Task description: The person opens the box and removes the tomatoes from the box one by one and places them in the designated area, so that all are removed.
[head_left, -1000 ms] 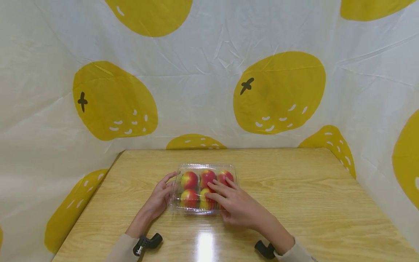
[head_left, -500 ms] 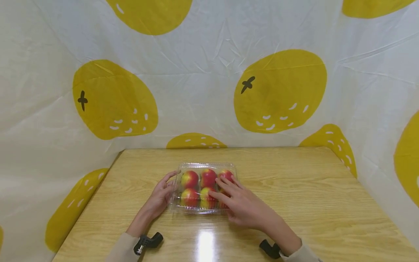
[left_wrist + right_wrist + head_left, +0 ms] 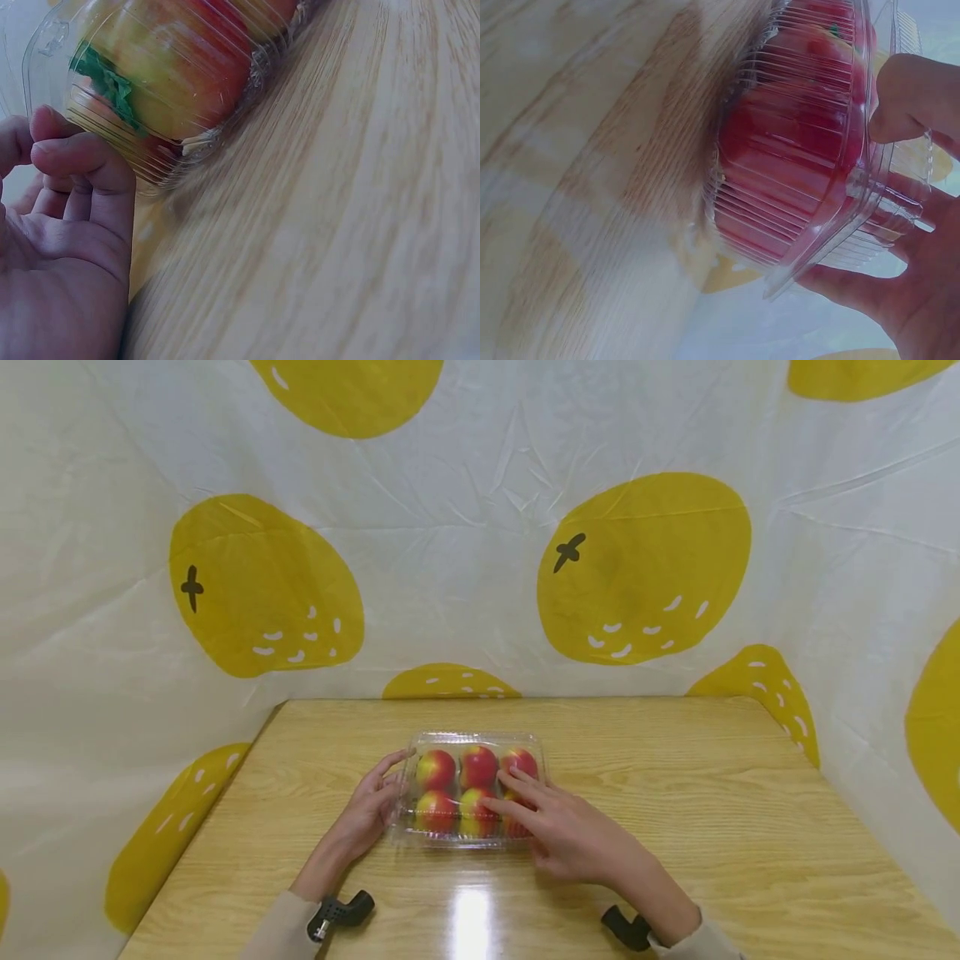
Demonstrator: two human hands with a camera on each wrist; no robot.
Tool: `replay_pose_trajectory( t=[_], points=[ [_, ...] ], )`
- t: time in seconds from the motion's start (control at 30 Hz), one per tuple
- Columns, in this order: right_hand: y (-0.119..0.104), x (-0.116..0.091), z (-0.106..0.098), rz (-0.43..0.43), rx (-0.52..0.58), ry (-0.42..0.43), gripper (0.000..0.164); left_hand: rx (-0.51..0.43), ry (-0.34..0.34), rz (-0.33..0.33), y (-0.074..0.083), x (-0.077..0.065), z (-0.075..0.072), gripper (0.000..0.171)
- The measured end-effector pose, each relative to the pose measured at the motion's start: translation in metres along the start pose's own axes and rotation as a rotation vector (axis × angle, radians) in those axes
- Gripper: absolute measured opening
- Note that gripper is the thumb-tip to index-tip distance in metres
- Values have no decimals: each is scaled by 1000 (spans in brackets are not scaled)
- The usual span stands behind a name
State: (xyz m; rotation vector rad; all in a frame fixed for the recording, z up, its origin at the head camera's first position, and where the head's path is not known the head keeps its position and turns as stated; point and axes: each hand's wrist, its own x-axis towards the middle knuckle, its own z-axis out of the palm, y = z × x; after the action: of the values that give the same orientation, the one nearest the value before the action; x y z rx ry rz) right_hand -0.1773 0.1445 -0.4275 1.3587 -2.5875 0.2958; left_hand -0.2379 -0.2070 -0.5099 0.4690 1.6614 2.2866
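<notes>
A clear plastic clamshell box (image 3: 477, 740) lies on the table with its lid down. Inside are several red-and-yellow apples (image 3: 436, 770), set in two rows. My left hand (image 3: 365, 818) holds the box's left edge, fingers curled and their tips at the rim (image 3: 37, 71) in the left wrist view. Over the right side of the lid my right hand (image 3: 581, 835) lies with fingers spread, partly covering the right-hand apples. In the right wrist view its thumb (image 3: 898, 97) touches the rim, and its other fingers reach over the lid.
The light wooden table (image 3: 712, 793) extends around the box on all sides. A white cloth (image 3: 450, 585) printed with yellow fruit hangs behind the table and at both sides. Black wrist mounts (image 3: 341, 914) sit at both cuffs.
My right hand has slid a little to the right across the lid, uncovering more of the middle apples. The left hand and the box stay in place.
</notes>
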Motion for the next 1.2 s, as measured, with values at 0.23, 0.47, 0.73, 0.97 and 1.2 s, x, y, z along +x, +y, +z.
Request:
replay_pose_trajectory(
  t=[0.23,0.47,0.73,0.97,1.2],
  points=[
    [0,0,-2,-18,48,-23,87,9,9,-3,2,0,1,60],
    [-6,2,-2,9,42,-59,83,17,25,-16,2,1,1,61],
    [-6,3,0,24,23,-65,83,-13,19,-13,2,1,3,63],
    [-3,3,-2,-7,40,-37,89,-9,1,-5,2,0,3,61],
    [-1,3,-6,-6,84,-30,92,-6,-22,31,0,0,4,61]
  ],
)
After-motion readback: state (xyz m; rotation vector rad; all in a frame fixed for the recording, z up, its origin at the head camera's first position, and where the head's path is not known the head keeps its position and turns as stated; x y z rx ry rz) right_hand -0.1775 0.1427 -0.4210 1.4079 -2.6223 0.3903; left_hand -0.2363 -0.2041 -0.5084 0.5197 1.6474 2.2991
